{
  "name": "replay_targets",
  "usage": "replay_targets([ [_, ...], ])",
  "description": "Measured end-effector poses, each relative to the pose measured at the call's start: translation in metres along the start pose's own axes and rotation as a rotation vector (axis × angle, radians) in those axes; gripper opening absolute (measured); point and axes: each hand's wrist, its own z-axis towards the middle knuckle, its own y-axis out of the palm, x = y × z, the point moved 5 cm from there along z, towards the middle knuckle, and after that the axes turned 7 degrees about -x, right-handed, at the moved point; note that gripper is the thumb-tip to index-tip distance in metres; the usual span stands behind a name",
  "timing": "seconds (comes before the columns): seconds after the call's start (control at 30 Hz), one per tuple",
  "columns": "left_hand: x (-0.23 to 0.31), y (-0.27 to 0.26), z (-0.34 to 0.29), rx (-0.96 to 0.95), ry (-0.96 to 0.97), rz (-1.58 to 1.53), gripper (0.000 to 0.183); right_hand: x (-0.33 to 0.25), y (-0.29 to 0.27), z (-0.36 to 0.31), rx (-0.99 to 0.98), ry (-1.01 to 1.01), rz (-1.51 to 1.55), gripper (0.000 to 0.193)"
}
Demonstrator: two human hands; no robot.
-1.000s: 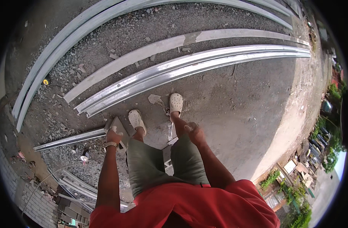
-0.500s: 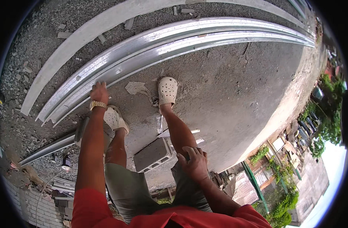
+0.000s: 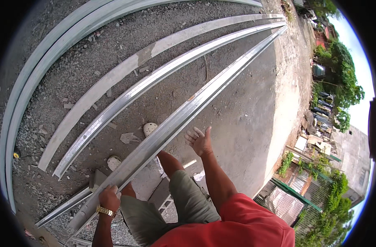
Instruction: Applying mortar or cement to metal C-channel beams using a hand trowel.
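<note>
A long silvery metal channel [image 3: 153, 143] slants across my legs, raised at the near end, its far end reaching toward the top right. My left hand [image 3: 109, 198], with a gold-coloured wristwatch above it, is closed around the channel close to its near end. To the right of the channel, my right hand [image 3: 199, 141] hangs in the air with its fingers spread and nothing in it. Another metal channel [image 3: 114, 110] lies on the ground just beyond. The held channel partly covers my clogs and lower legs.
Farther out lie a dull grey flat length [image 3: 83, 101] and two long grey members [image 3: 40, 61]. A hollow concrete block [image 3: 160, 192] sits by my legs. At the lower left is a short metal piece [image 3: 64, 206]. A mesh fence [image 3: 290, 197] runs along the right.
The nearer channel has come up off the ground and toward me, with my left hand now gripping it. My right hand has left my knee and stretched out, opening.
</note>
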Motion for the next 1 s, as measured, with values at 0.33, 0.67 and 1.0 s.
replay_targets([
  [0.33, 0.113, -0.064, -0.157, 0.066, -0.052, -0.011, 0.042, -0.109, 0.126, -0.073, -0.642, -0.422, 0.695, 0.085],
  [0.67, 0.051, -0.039, -0.110, -0.096, 0.022, -0.098, 0.077, -0.093, 0.116, -0.126, 0.330, -0.229, -0.005, 0.053],
  [1.0, 0.075, -0.050, -0.121, -0.557, -0.087, -0.592, 0.085, -0.103, 0.023, -0.109, -0.026, -0.099, -0.030, 0.090],
])
